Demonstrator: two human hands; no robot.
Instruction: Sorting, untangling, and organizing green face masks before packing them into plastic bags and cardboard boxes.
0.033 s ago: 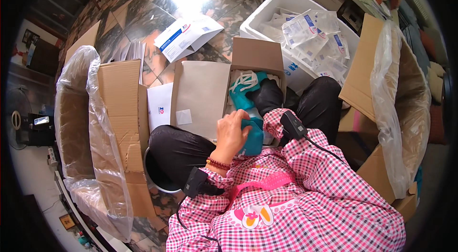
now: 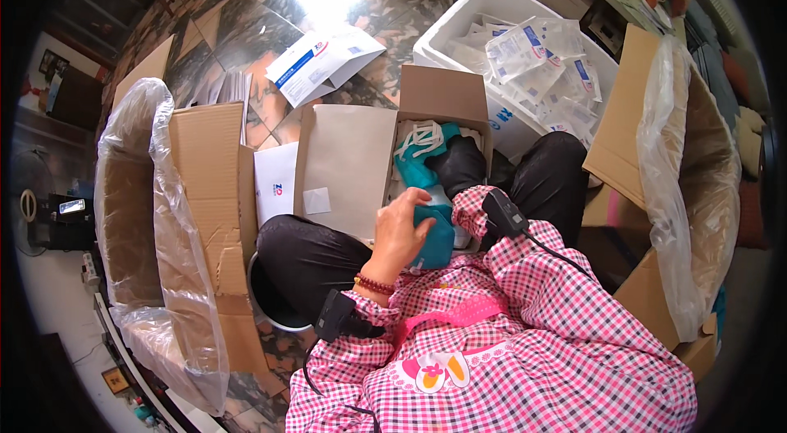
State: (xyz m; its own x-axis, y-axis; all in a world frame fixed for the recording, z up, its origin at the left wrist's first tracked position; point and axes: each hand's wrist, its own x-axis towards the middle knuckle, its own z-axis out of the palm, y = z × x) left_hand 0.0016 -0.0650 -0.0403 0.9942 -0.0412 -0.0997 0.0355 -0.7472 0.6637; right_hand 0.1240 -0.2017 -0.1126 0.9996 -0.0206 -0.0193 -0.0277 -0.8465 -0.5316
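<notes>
My right hand (image 2: 456, 166), in a black glove, is closed on a teal face mask (image 2: 414, 161) with white ear loops, over the open cardboard box (image 2: 443, 90) between my knees. The mask's upper part and loops show left of the glove. My left hand (image 2: 402, 224) is bare, with a beaded bracelet at the wrist. Its thumb and curved fingers stand apart beside another teal piece (image 2: 433, 244), which lies nearer to my body and looks like face masks. Whether the left fingertips touch it, I cannot tell.
A white foam box (image 2: 426, 48) with clear printed packets stands at the far right. Plastic-lined cartons flank me at left (image 2: 205, 179) and right (image 2: 623, 138). A folded white carton (image 2: 324, 64) lies on the marbled floor ahead. A dark bucket (image 2: 275, 298) sits by my left knee.
My left hand's fingers and thumb have shifted very slightly to the right and look a little farther apart. The right hand stays where it was.
</notes>
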